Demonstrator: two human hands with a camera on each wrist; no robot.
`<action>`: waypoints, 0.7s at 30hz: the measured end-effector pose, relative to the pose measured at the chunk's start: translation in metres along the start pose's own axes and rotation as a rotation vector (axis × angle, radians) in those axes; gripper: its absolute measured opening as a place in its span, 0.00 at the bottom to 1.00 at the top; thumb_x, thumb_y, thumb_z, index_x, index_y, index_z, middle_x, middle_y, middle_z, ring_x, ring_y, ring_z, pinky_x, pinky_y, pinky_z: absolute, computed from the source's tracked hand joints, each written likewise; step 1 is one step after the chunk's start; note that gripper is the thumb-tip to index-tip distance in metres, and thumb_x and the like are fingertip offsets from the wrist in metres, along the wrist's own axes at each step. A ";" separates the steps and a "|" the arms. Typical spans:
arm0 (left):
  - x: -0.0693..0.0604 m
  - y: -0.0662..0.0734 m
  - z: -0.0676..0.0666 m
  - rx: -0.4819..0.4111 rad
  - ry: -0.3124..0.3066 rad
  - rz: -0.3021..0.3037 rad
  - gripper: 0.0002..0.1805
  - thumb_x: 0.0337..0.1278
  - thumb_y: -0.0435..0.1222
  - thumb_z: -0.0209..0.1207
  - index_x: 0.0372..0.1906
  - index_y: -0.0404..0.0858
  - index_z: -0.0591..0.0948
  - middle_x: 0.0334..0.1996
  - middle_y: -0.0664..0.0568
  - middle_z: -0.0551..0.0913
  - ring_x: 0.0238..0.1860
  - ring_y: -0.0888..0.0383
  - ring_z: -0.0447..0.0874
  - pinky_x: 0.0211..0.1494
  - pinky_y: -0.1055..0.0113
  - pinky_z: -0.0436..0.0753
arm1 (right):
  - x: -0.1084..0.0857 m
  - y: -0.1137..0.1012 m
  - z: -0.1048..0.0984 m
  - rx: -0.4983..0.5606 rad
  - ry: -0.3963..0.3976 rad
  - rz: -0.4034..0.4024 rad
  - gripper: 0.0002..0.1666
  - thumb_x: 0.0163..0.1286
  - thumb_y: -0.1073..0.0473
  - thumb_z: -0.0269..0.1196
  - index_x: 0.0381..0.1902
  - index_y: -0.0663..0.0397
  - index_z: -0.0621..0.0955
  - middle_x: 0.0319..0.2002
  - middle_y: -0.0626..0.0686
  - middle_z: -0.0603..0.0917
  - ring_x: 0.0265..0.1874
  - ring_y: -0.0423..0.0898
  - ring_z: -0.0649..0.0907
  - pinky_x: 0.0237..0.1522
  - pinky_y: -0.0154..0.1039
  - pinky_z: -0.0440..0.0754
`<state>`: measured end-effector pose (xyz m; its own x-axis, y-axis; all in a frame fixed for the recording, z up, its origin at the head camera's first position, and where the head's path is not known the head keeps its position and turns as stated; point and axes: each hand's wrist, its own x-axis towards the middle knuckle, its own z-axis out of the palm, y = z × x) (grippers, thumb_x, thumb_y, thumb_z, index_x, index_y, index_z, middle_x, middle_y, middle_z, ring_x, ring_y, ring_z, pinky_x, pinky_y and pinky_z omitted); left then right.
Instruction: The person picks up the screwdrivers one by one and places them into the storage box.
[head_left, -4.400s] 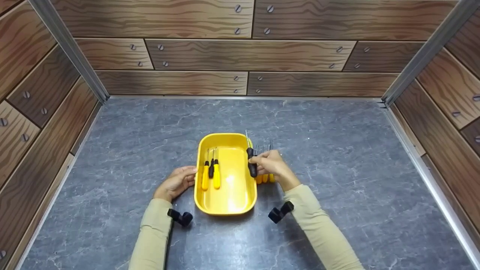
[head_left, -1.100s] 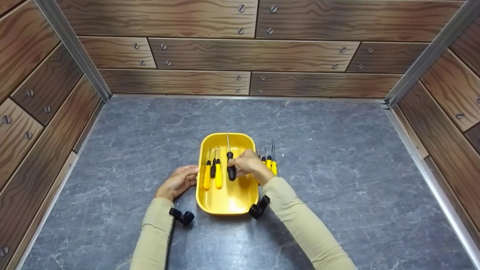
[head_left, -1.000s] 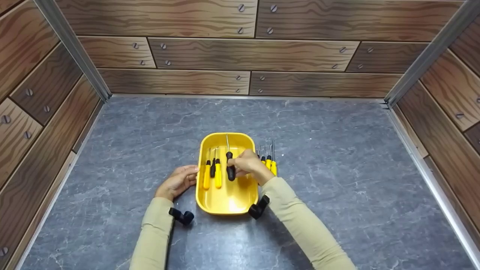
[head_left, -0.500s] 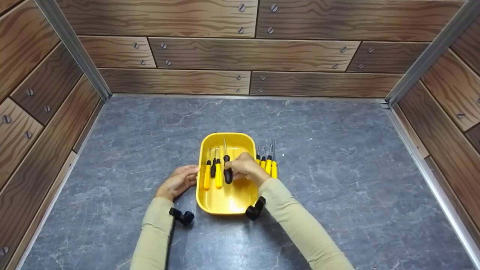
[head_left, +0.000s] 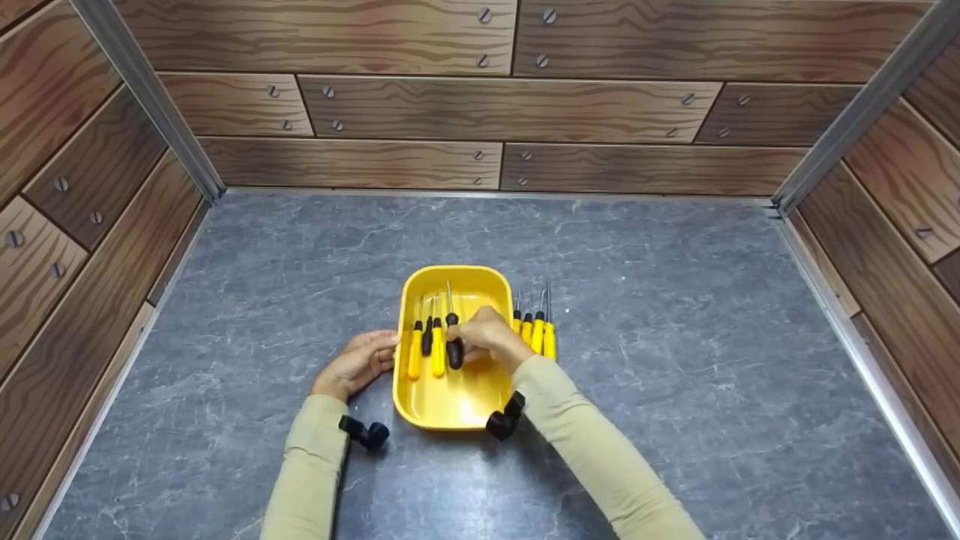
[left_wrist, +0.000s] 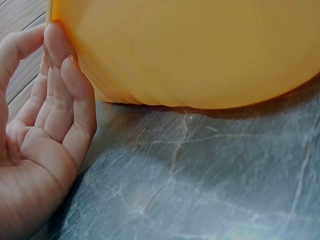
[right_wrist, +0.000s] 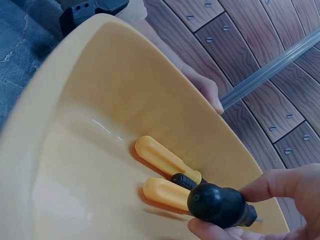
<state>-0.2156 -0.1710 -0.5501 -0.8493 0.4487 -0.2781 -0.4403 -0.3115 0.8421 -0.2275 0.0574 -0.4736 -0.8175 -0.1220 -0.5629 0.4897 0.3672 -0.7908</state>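
My right hand pinches a black-handled screwdriver between thumb and fingers, its shaft pointing away from me. It is inside the yellow bin, near the bin's left side. Close beside it lie two yellow-handled screwdrivers with a smaller black-handled screwdriver between them. In the right wrist view, the held black handle shows end-on, partly over a yellow handle. My left hand rests its fingertips against the bin's outer left wall; some of its fingers are slightly bent.
Several more yellow-handled screwdrivers lie side by side on the grey marbled tabletop, just right of the bin. My right forearm partly covers them. Wood-patterned walls enclose the back and sides. Each wrist carries a black camera mount.
My right hand has brought the black screwdriver from over the bin's right rim leftward into the bin, beside the other screwdrivers, and slightly toward me. My left hand has stayed at the bin's left wall.
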 end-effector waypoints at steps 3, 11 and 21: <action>0.001 0.000 0.000 -0.002 0.007 -0.008 0.09 0.66 0.29 0.49 0.38 0.39 0.80 0.31 0.55 0.88 0.34 0.64 0.86 0.47 0.70 0.85 | 0.001 0.002 0.001 -0.013 0.011 -0.007 0.13 0.57 0.65 0.64 0.38 0.71 0.82 0.15 0.50 0.81 0.13 0.41 0.82 0.34 0.42 0.88; 0.000 0.000 0.000 0.013 0.013 -0.009 0.08 0.66 0.30 0.49 0.38 0.39 0.79 0.30 0.56 0.87 0.34 0.65 0.86 0.47 0.71 0.85 | 0.003 0.005 0.003 -0.012 0.028 -0.009 0.13 0.57 0.64 0.64 0.37 0.71 0.81 0.13 0.50 0.80 0.11 0.41 0.81 0.31 0.42 0.88; 0.000 -0.001 -0.001 0.015 0.019 -0.009 0.08 0.66 0.30 0.49 0.37 0.40 0.79 0.30 0.57 0.87 0.33 0.65 0.85 0.46 0.71 0.85 | 0.005 0.010 0.007 -0.011 0.024 0.028 0.17 0.57 0.64 0.64 0.42 0.71 0.78 0.17 0.53 0.81 0.12 0.43 0.82 0.30 0.40 0.88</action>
<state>-0.2159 -0.1716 -0.5513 -0.8508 0.4351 -0.2946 -0.4436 -0.2944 0.8465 -0.2251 0.0540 -0.4860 -0.8103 -0.0893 -0.5792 0.5097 0.3801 -0.7718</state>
